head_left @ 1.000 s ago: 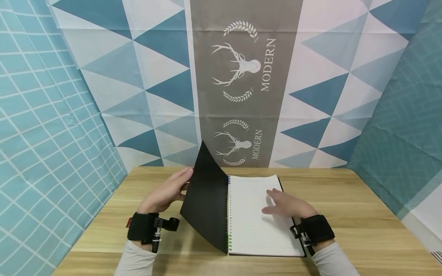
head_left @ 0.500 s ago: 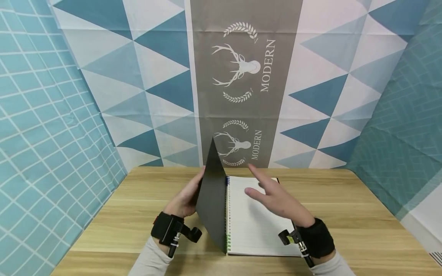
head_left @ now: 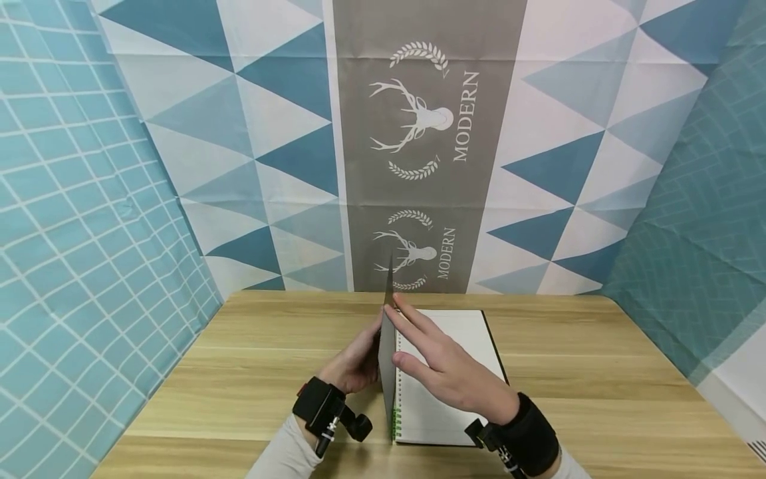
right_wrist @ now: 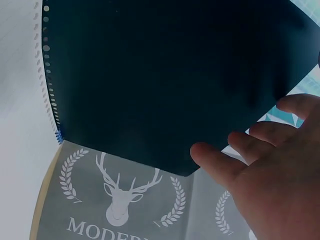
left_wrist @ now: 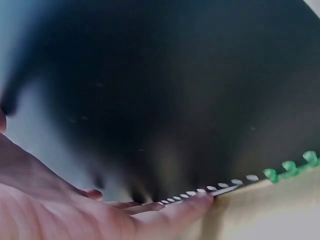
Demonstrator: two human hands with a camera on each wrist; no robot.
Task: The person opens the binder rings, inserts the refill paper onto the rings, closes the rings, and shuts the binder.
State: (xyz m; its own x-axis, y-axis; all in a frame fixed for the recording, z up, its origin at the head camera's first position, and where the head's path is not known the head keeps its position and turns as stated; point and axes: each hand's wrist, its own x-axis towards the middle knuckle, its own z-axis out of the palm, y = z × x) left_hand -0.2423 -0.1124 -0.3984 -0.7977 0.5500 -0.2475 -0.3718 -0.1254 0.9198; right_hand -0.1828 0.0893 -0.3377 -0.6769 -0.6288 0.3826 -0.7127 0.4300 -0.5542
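Note:
A spiral notebook lies on the table with a white lined page [head_left: 473, 332] exposed. Its black cover [head_left: 387, 362] stands nearly upright at the coil, seen almost edge-on in the head view. On the cover's left side is my left hand [head_left: 356, 364], its fingertips partly hidden behind the cover. In the left wrist view, extended fingers [left_wrist: 165, 217] lie along the lower part of the cover, near the green coil. My right hand [head_left: 451, 372] hovers over the page with fingers extended. Its fingertips [right_wrist: 202, 154] reach the cover's free edge in the right wrist view; firm contact cannot be told.
The wooden table [head_left: 257, 372] extends to both sides of the notebook. Behind it hangs a patterned cloth [head_left: 419, 133] with deer heads and triangles. Blue checked cloth [head_left: 78, 233] borders the left and teal cloth [head_left: 688, 266] the right.
The cover has swung from leaning left to nearly upright, my left hand moving right with it. My right hand has lifted off the page and moved left to the cover.

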